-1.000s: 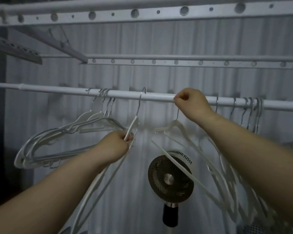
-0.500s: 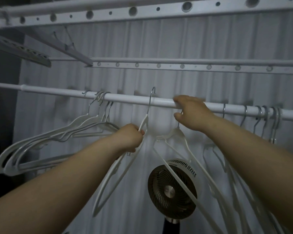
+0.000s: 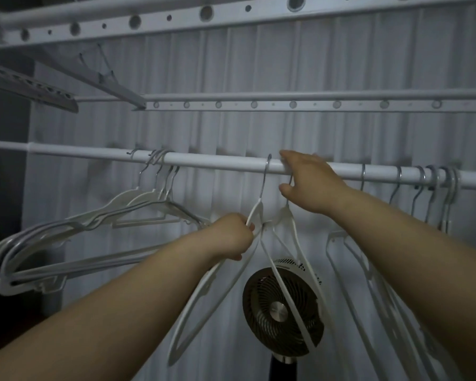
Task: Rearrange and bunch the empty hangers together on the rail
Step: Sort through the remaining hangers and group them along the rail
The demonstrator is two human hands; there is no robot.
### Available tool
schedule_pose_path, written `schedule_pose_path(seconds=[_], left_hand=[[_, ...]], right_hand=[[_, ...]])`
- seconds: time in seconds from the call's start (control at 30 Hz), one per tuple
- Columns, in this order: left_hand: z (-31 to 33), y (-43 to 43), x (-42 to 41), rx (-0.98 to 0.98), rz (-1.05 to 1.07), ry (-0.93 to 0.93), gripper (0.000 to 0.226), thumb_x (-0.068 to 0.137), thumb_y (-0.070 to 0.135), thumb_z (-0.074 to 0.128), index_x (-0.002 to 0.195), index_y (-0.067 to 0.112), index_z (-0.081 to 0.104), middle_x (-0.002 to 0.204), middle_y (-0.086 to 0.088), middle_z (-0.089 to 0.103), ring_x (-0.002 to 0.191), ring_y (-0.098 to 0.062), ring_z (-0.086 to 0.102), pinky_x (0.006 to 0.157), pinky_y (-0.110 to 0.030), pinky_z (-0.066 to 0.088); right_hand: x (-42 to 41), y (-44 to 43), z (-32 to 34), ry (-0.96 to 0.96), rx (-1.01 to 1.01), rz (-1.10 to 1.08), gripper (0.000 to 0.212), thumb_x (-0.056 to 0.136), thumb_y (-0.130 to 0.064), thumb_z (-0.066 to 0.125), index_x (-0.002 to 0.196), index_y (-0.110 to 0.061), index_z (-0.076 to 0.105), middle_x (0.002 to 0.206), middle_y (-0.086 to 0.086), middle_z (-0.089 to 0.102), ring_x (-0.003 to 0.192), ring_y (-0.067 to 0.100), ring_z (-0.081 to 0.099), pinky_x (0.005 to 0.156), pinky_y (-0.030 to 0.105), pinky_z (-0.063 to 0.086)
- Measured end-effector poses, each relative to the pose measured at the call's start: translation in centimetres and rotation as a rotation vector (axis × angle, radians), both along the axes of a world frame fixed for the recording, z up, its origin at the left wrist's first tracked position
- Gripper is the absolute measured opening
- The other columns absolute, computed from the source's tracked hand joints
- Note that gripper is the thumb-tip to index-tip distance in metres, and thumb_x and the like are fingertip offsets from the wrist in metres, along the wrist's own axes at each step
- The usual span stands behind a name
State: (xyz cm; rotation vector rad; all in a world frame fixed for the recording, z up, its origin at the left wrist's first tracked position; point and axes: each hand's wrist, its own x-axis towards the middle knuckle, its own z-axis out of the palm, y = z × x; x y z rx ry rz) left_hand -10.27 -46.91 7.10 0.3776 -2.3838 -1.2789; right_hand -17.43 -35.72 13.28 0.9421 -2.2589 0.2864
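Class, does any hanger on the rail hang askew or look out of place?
Yes: the left bunch of hangers slants steeply leftward, hooks crossed on the rail; the hanger gripped by the left hand also hangs aslant.

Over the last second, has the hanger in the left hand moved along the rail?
Yes. The hanger slid right along the rail, away from the left bunch, toward the right hand.

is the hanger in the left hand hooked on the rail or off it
Hooked on. Its metal hook curves over the top of the rail, while the left hand grips the hanger just below the neck.
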Motion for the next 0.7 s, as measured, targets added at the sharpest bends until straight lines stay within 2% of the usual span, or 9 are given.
schedule_pose_path(seconds=[0.23,0.3,0.37,0.4,0.5,0.57,0.7], left_hand=[[-0.5,0.6,-0.9,-0.012,-0.071,-0.040,0.043,0.093,-0.002,0.036,0.135,0.006,0.041,0.137,-0.013,0.047,0.121,-0.030,0.050,0.086,-0.032,0.050],[-0.6,0.7,-0.8,-0.015,-0.096,-0.007,0.045,0.091,-0.003,0.036,0.135,0.006,0.040,0.126,-0.013,0.051,0.106,-0.026,0.055,0.074,-0.028,0.051],[-0.5,0.7,-0.9,-0.034,-0.110,0.069,0.051,0.089,-0.001,0.040,0.139,0.009,0.035,0.115,-0.009,0.051,0.083,-0.014,0.053,0.061,-0.019,0.043],[-0.4,0.7,-0.6,-0.036,-0.109,0.100,0.054,0.089,0.002,0.043,0.141,0.011,0.031,0.115,-0.005,0.049,0.083,-0.012,0.051,0.060,-0.017,0.040],[-0.7,0.4,-0.1,-0.010,-0.076,0.203,0.055,0.091,0.015,0.049,0.142,0.016,0.028,0.135,-0.002,0.045,0.108,-0.015,0.048,0.079,-0.020,0.037],[-1.0,0.0,0.5,-0.008,-0.051,0.277,0.053,0.092,0.020,0.049,0.142,0.017,0.030,0.138,-0.001,0.044,0.118,-0.017,0.047,0.086,-0.023,0.036],[-2.2,-2.4,2.1,-0.173,0.075,0.423,0.046,0.092,0.017,0.048,0.137,0.016,0.039,0.133,0.001,0.051,0.123,-0.013,0.046,0.088,-0.014,0.029]], right_hand=[[-0.1,0.1,-0.1,0.055,0.038,-0.010,0.055,0.089,-0.020,0.051,0.139,-0.011,0.032,0.140,0.008,0.043,0.127,0.026,0.039,0.106,0.025,0.015],[-0.1,0.1,-0.1,0.074,0.047,-0.010,0.052,0.088,-0.020,0.051,0.137,-0.011,0.034,0.138,0.008,0.044,0.125,0.026,0.040,0.105,0.025,0.016],[0.0,0.1,0.0,0.072,0.050,-0.005,0.055,0.089,-0.021,0.051,0.139,-0.012,0.031,0.141,0.007,0.042,0.127,0.026,0.039,0.106,0.026,0.018],[0.1,0.1,0.1,0.065,0.051,-0.003,0.057,0.089,-0.022,0.051,0.141,-0.012,0.029,0.143,0.007,0.040,0.128,0.027,0.037,0.107,0.027,0.019],[0.2,0.4,0.2,0.053,0.065,-0.002,0.059,0.090,-0.025,0.051,0.143,-0.014,0.027,0.146,0.006,0.037,0.130,0.027,0.036,0.108,0.028,0.021],[0.1,0.5,0.2,0.055,0.072,-0.005,0.058,0.089,-0.025,0.052,0.142,-0.014,0.029,0.145,0.006,0.038,0.130,0.027,0.037,0.108,0.029,0.022],[0.0,0.4,0.4,0.038,0.064,-0.012,0.055,0.088,-0.027,0.054,0.138,-0.013,0.035,0.142,0.008,0.042,0.128,0.027,0.039,0.105,0.029,0.026]])
